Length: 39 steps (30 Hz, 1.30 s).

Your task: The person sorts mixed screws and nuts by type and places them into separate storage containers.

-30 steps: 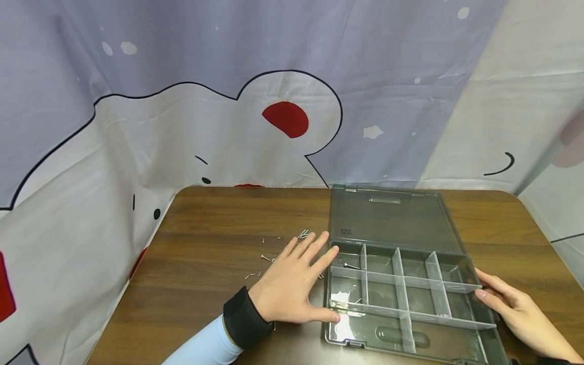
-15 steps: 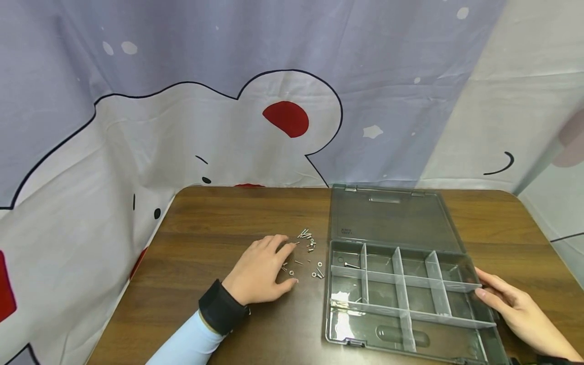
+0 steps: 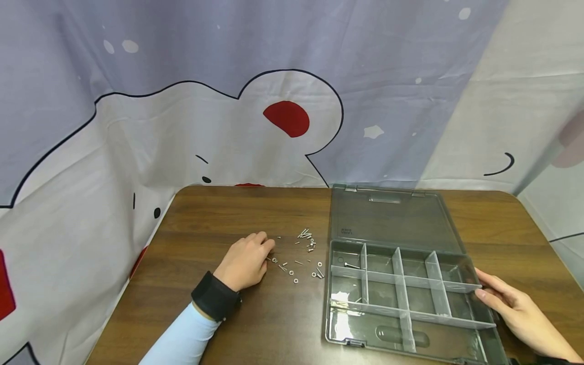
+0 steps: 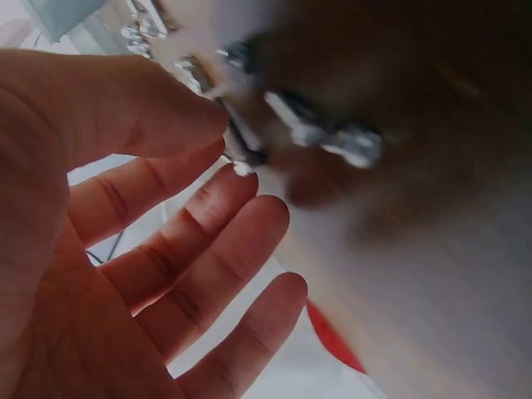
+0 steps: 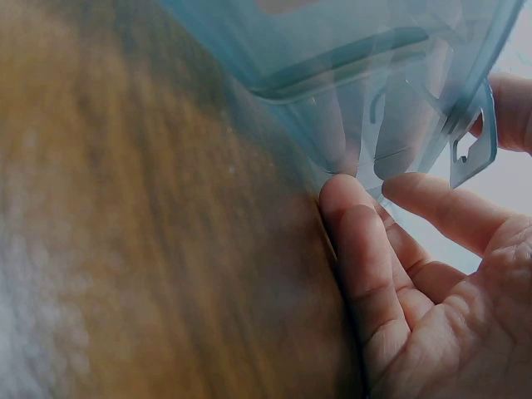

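**Clear Overhead, Blurred at the Wrists**

Soft light filled the head view, with white glare on the box (image 3: pixel 383 294). Metal hardware (image 4: pixel 357 148) blurred beside deep shadow in the left wrist view; the right's tabletop (image 5: pixel 141 224) was out of focus.

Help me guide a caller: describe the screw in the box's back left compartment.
On the wooden table, find the see-through grey box with its lid open. Look in its back left compartment, beside the lid. The screw lies there, apart from the scattered screws left of the box.
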Motion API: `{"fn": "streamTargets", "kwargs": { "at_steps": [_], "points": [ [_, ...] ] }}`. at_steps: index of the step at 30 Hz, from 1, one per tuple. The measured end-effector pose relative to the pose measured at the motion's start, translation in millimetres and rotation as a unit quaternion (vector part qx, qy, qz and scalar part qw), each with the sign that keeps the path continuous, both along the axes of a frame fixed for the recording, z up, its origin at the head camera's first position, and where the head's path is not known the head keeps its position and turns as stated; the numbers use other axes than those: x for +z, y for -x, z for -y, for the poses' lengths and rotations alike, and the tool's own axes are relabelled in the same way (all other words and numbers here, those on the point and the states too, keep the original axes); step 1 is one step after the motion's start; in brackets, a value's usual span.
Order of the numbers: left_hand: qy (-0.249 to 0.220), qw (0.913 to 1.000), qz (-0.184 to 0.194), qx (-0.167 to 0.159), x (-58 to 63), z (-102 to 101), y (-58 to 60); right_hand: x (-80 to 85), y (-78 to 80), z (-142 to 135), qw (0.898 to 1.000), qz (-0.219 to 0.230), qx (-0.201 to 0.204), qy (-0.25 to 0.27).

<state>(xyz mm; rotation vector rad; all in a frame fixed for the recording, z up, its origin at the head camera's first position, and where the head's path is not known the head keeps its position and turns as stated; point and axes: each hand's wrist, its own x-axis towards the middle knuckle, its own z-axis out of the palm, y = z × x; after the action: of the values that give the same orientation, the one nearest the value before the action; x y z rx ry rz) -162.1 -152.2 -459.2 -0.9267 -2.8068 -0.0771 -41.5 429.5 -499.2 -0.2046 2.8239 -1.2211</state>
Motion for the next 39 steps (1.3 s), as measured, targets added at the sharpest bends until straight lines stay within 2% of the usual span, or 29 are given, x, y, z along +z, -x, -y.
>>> {"fn": "streamTargets", "kwargs": {
  "at_steps": [12, 18, 23, 29, 39],
  "points": [
    [-0.04, 0.9983, 0.037, -0.018, -5.7, 6.5, 8.9, -0.5, 0.7, -0.9, 1.0, 0.002, -0.009, 0.005],
    [-0.046, 0.9982, 0.031, -0.02, -4.1, 7.6, 10.1, -0.6, 0.8, -0.7, 1.0, -0.006, -0.014, 0.01],
    [-0.062, 0.9974, 0.012, -0.034, -0.1, 4.4, 10.1, -0.8, 0.8, -1.6, 1.0, -0.011, -0.012, 0.014],
    [-0.079, 0.9949, -0.01, -0.063, 13.5, -10.9, 8.0, -0.5, 0.7, -1.5, 1.0, -0.015, -0.01, 0.015],
    [-0.071, 0.9911, -0.039, -0.106, 33.3, -52.6, 9.4, -2.4, 1.4, -0.9, 1.0, -0.015, -0.01, 0.014]
  ]
}}
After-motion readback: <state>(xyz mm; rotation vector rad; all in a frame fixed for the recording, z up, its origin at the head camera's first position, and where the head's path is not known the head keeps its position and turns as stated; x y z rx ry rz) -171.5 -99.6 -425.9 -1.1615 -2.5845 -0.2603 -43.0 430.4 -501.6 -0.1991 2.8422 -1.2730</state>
